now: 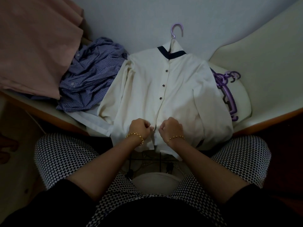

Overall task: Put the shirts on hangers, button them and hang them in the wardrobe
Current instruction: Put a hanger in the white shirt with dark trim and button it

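One white shirt [180, 89], dark-trimmed collar, laid flat and face up at the middle of the table [268, 120]. Its collar points to the far edge and its hem hangs over the near edge. It is fitted on a purple hanger [176, 31], whose hook shows beyond the collar. Three dark buttons [163, 86] run down the front, which is closed along them.

Left hand [140, 127]: fingers curled, pinching the shirt's front edge just left of the opening, near the table's near edge. Right hand [171, 127]: fingers curled, pinching the opposite front edge, just beside the left hand. A gold bracelet [135, 136] is on each wrist.

One blue checked shirt [91, 76], crumpled, toward the left edge and touching the white shirt's sleeve. One pink cloth [36, 46] at the far left corner. Several spare purple hangers [228, 89], stacked by the right edge and partly under the white shirt.
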